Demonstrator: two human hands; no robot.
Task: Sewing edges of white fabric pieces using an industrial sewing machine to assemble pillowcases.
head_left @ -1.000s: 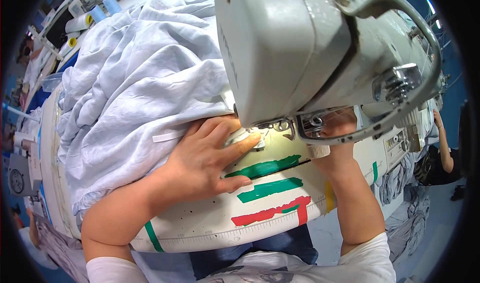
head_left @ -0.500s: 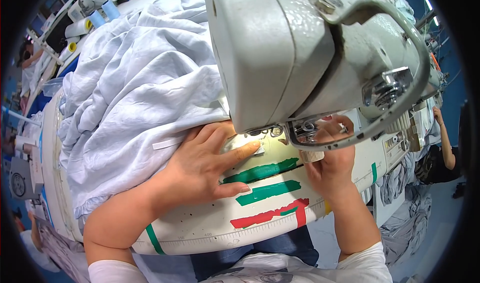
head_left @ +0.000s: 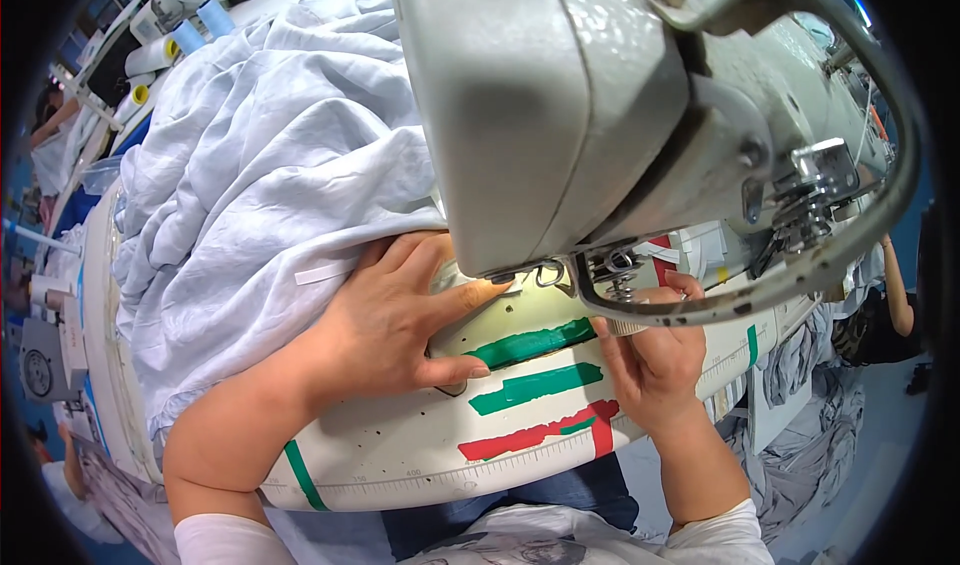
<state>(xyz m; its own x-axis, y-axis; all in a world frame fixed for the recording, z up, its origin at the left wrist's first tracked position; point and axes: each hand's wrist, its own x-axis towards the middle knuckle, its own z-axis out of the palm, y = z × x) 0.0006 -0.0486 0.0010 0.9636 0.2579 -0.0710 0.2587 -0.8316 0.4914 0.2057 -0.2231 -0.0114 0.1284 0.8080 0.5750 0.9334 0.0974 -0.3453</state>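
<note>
Head view is filled by a large grey-white industrial sewing machine head, under which the work is being done; the step in hand is judged to be the guiding of a crumpled pale blue-white woven fabric toward the needle area; the fabric is heaped on the left part of the white table, with its near edge lying just beside the presser foot.

The left hand is laid flat, palm down, on the fabric edge and the table; its fingers are spread and extended, clenched on nothing, and the index tip is pointed at the needle area, nearly touching it; the thumb is stretched along a green tape strip. The forearm is brought in from the lower left, with a white sleeve at the elbow.

The right hand is held behind the curved metal guard bar, to the right of the needle; its fingers are curled and a small pale piece appears to be pinched at their tips, though whether anything is truly gripped cannot be told, as the bar hides them. A second green strip and a red tape strip are seen below.

The next move is judged to call for even, flat pressure from the left palm and a steady feed kept clear of the needle.
</note>
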